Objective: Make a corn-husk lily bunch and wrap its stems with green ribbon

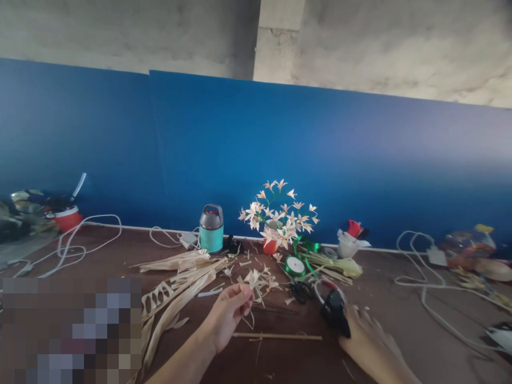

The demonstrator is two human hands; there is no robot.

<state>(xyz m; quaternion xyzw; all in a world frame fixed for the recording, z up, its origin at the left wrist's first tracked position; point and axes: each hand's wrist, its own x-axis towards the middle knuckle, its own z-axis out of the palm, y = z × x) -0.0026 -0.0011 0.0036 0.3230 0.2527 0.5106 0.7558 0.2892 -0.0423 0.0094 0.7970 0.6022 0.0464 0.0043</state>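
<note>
My left hand (234,309) is pinched closed at the middle of the table, with a small pale husk flower (253,279) at its fingertips. A thin strip hangs below those fingers. My right hand (368,337) rests with fingers spread, slightly blurred, against a black object (335,310) whose kind I cannot make out. Behind that object stands a pale ring with some red on it. Between the hands lies a thin stick (280,336). Dark-handled scissors (301,292) and a green ribbon spool (295,266) lie farther back.
Long dry husks (176,298) spread over the left side. At the back stand a red cup (270,246) of pale flowers, a turquoise container (212,238) and a white cup (348,244). White cables (426,298) run along the right. A blue panel (224,149) borders the table.
</note>
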